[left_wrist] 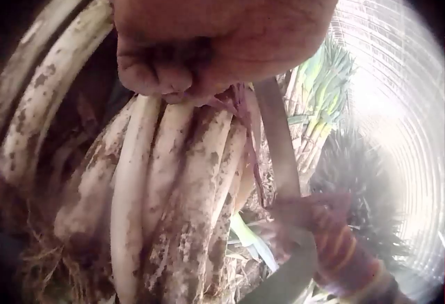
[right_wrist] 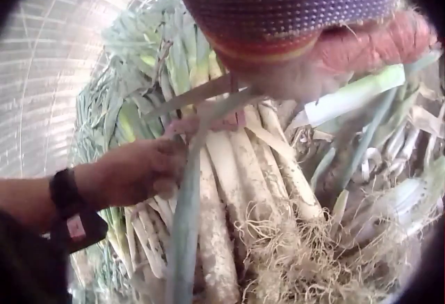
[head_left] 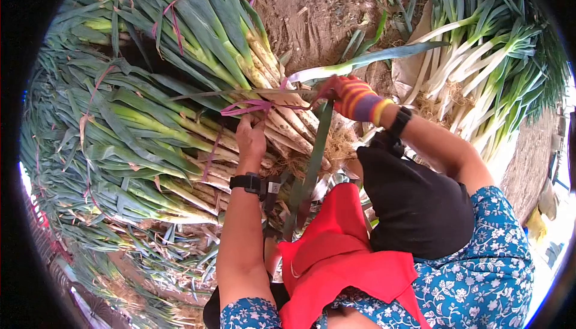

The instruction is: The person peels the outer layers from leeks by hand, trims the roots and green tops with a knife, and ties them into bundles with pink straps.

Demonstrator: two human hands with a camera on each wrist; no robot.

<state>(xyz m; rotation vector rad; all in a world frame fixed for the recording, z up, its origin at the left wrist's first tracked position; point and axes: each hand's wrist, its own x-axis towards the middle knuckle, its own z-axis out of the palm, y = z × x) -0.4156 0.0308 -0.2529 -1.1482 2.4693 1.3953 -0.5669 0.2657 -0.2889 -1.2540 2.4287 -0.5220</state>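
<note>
My bare left hand [head_left: 251, 142] grips the purple tie [head_left: 255, 107] around a bundle of leeks [head_left: 292, 130], over their soil-marked white stems. In the left wrist view its fingers curl tightly, with tie strands coming out below. My right hand [head_left: 358, 99], in a striped knit glove, grips a long flat leek leaf [head_left: 315, 149]. One length of the leaf crosses the bundle above the tie; another hangs down past the roots [right_wrist: 292, 255]. Beside the glove, a single leek [head_left: 372, 59] points right.
More leeks [head_left: 129, 131] are heaped at the left, some with purple ties. Another pile of leeks [head_left: 456, 71] lies at the right, near brown soil [head_left: 306, 11]. A red cloth [head_left: 342, 251] and a black covering [head_left: 420, 203] are close below the hands.
</note>
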